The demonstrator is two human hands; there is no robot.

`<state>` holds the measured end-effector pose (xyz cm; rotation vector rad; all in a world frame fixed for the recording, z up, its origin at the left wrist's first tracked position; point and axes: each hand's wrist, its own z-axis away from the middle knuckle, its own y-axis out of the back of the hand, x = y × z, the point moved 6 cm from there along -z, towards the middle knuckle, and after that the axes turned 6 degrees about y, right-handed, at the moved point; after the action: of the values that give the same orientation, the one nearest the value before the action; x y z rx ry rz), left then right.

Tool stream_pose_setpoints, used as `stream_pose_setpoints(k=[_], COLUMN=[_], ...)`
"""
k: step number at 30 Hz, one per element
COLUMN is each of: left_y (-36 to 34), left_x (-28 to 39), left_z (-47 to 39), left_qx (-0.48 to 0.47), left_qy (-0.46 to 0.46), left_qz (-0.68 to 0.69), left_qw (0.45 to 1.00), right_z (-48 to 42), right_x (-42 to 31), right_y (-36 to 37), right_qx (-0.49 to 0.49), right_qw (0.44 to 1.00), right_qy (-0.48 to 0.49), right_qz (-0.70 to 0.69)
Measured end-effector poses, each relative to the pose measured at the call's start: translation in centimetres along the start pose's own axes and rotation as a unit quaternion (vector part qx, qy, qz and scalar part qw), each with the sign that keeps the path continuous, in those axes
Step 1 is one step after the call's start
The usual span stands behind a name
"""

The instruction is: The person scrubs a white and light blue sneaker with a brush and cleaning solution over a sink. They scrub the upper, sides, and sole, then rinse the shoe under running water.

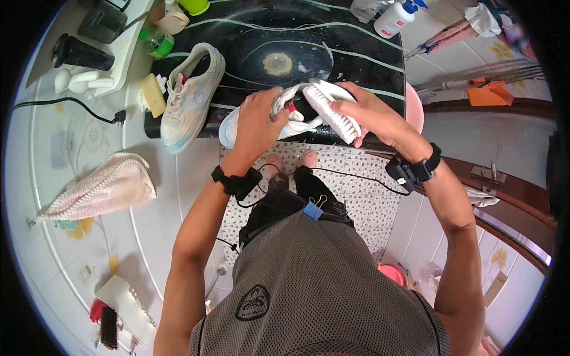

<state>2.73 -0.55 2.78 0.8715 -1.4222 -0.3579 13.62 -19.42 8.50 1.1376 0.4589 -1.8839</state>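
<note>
Before me a white sneaker (297, 129) lies at the front edge of the black counter, toe to the left. My left hand (262, 118) grips it around the tongue and collar. In my right hand (372, 113) is a white scrub brush (330, 115), its bristles near the shoe's opening at the heel end; whether they touch the fabric I cannot tell. Part of the heel is hidden behind the brush and my fingers. A second sneaker (191, 100), pale with bluish patches and laces, rests to the left. Beside it is a yellow bar of soap (153, 95).
The black counter with white wavy lines (249, 66) holds a round drain plug (277, 64). A white pump bottle (395, 20) stands back right, a green-labelled bottle (158, 43) back left. A pink towel (102, 187) hangs on the left wall. An orange scoop (491, 93) is at right.
</note>
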Motion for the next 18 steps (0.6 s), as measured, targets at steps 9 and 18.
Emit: stream_pose_setpoints(k=[9, 18], left_y=[-1.7, -1.6], left_x=[-3.0, -2.3], left_z=[-1.4, -1.1], left_qx=[-0.054, -0.047], left_qy=[0.172, 0.134], left_qz=[0.141, 0.232], left_qw=[0.973, 0.962], right_z=[0.7, -1.6], right_x=[-4.1, -3.9], right_y=[-1.8, -4.2], right_qx=[-0.029, -0.045], right_qw=[0.927, 0.738], right_qy=[0.182, 0.339], right_qz=[0.327, 0.582])
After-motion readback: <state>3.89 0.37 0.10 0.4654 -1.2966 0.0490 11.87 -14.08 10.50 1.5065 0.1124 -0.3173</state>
